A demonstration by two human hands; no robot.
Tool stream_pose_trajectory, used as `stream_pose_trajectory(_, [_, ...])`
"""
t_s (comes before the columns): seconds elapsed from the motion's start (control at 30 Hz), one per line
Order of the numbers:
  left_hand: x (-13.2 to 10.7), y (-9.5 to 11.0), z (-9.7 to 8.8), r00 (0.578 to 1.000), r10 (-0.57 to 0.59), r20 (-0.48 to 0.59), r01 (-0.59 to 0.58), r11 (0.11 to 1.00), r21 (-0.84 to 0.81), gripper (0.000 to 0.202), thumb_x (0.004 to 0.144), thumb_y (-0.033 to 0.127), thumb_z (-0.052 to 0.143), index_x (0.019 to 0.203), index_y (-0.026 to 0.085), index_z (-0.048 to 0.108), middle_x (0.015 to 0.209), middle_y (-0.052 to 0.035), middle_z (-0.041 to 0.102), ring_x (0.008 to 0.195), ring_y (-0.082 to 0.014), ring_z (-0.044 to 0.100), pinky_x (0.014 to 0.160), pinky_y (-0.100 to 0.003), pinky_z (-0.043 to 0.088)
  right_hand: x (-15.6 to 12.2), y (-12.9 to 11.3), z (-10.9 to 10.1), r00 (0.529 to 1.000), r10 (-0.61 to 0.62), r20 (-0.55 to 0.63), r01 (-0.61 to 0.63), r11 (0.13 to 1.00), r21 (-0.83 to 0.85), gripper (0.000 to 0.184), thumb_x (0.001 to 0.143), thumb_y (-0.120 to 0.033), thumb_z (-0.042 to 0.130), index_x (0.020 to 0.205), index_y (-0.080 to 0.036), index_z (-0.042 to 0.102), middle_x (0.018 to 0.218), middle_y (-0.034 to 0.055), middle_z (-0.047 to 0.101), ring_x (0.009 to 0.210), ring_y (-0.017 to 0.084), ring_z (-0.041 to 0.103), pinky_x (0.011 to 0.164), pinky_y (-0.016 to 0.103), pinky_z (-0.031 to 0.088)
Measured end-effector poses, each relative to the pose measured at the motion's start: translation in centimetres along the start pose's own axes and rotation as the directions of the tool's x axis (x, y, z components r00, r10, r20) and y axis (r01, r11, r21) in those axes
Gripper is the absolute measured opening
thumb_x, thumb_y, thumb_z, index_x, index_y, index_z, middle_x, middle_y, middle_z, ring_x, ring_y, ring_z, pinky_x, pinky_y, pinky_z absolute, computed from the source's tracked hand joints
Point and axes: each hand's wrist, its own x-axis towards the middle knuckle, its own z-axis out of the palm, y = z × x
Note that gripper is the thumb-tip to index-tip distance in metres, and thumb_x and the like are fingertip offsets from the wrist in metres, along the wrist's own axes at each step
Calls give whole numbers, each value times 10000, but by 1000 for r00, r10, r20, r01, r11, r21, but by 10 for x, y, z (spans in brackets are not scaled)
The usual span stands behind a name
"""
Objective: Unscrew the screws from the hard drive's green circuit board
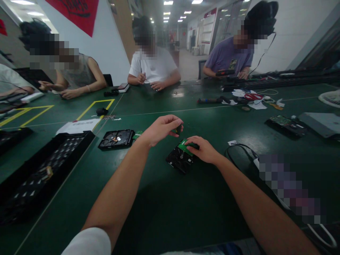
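A black hard drive (178, 159) with a green circuit board (185, 146) on top lies on the green table (170, 205) in front of me. My right hand (203, 150) rests on its far right corner, fingers curled and pressed on the green board. My left hand (162, 129) hovers just above and left of the drive, fingers closed in a pinch on a small dark object (179, 129) that I cannot make out clearly.
A second black drive casing (117, 138) lies to the left. A black parts tray (39, 170) sits at the left edge. A cable (240, 150) loops on the right. Three people sit across the table with tools and parts; more drives (285, 124) lie far right.
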Motion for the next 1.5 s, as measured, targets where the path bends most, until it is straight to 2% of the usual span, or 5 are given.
stream_pose_trajectory(0.23, [-1, 0, 3, 995, 94, -41, -80, 962, 260, 345, 941, 506, 711, 985, 164, 718, 886, -60, 693, 810, -157, 653, 653, -240, 558, 1, 4, 2, 1000, -20, 6, 20, 1000, 6, 176, 973, -231, 679, 1131, -272, 743, 1266, 77, 739, 1231, 274, 666, 1098, 513, 486])
stream_pose_trajectory(0.5, [-4, 5, 1, 992, 11, 125, -10, 1000, -6, 373, 956, 447, 696, 1206, 173, 735, 1123, -116, 747, 1067, -231, 705, 801, -324, 611, 0, 3, 1, 1000, -11, 4, 11, 1000, 21, 183, 977, -245, 681, 1141, -286, 749, 1280, 73, 731, 1238, 275, 664, 1104, 517, 482])
stream_pose_trajectory(0.77, [-2, 2, 6, 997, 17, -70, -10, 994, 110, 306, 879, 385, 805, 932, 139, 630, 979, -110, 750, 810, -160, 683, 675, -278, 582, 0, -1, 0, 1000, 11, 8, -11, 1000, 4, 191, 969, -231, 687, 1140, -283, 753, 1284, 77, 730, 1232, 276, 662, 1092, 518, 490])
stream_pose_trajectory(1.23, [-1, 0, -1, 999, -16, 34, 19, 993, -113, 312, 935, 437, 696, 1021, 147, 775, 1054, -108, 713, 960, -201, 666, 740, -284, 580, -1, 3, 2, 1000, -5, 1, 5, 1000, 6, 188, 975, -228, 689, 1145, -282, 746, 1271, 71, 735, 1250, 264, 654, 1095, 501, 493])
stream_pose_trajectory(1.5, [-1, 1, 2, 994, 47, -103, -26, 980, 196, 315, 903, 468, 761, 915, 163, 684, 874, -53, 676, 795, -159, 642, 661, -265, 561, 0, 1, 1, 1000, -5, 10, 5, 1000, 1, 195, 966, -211, 694, 1142, -279, 744, 1282, 72, 732, 1243, 270, 653, 1094, 517, 488])
